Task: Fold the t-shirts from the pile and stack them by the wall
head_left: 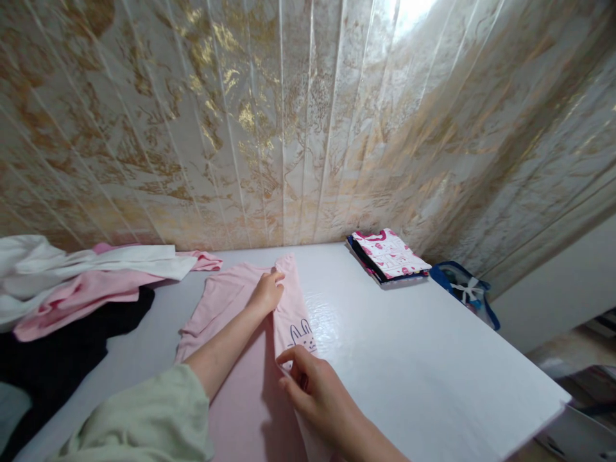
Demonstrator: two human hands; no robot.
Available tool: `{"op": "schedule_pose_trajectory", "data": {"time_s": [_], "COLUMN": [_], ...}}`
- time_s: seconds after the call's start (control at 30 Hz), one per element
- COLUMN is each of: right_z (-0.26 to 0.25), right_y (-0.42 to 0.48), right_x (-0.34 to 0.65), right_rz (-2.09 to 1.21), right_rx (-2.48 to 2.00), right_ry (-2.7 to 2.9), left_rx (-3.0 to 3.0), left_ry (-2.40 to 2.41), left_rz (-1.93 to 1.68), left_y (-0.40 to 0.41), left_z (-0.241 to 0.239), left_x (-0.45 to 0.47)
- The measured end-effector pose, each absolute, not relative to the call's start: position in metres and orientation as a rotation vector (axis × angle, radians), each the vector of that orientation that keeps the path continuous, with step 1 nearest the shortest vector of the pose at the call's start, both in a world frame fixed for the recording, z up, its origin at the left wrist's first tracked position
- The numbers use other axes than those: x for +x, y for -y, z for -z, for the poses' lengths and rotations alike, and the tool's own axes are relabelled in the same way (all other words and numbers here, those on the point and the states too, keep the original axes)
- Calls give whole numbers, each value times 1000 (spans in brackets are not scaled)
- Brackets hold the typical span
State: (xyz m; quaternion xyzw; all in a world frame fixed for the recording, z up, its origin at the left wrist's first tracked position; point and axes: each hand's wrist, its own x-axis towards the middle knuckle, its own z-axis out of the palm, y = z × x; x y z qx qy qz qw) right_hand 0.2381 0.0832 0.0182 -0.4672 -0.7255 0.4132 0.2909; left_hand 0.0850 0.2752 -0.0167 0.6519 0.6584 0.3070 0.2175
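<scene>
A pale pink garment (226, 308) with a small rabbit print (302, 335) lies spread on the white table (423, 359). Its right side is folded over toward the middle. My left hand (266, 292) reaches out from a light green sleeve and pinches the folded edge near the garment's far end. Nearer to me, my right hand (308, 382) pinches the same folded edge just below the rabbit print. Both hands are closed on the cloth.
A loose heap of white, pink and black clothes (72, 289) lies at the table's left. A folded stack with a pink-patterned piece on top (389, 255) sits at the far right corner. A blue bag (464, 289) hangs beyond the edge. A marbled wall stands behind.
</scene>
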Motion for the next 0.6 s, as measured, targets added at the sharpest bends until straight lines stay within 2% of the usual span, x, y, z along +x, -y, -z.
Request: {"op": "schedule_pose_trajectory", "data": {"time_s": [0.17,0.4,0.6], "right_z": [-15,-14,-13], "right_y": [-84,-86,-84], "right_x": [238,238,240], "right_rz": [-1118,-1114,-1137], "right_rx": [-1246,-1274,-1312], "right_ry": [1946,1972,1996], "left_rx": [1884,2193,2342], "left_ry": [-1936,-1996,-1845], "left_rz": [-704,-584,-390], "left_y": [-268,-279,-310], "left_z": [18,-7,15], "left_x": [84,106,126]}}
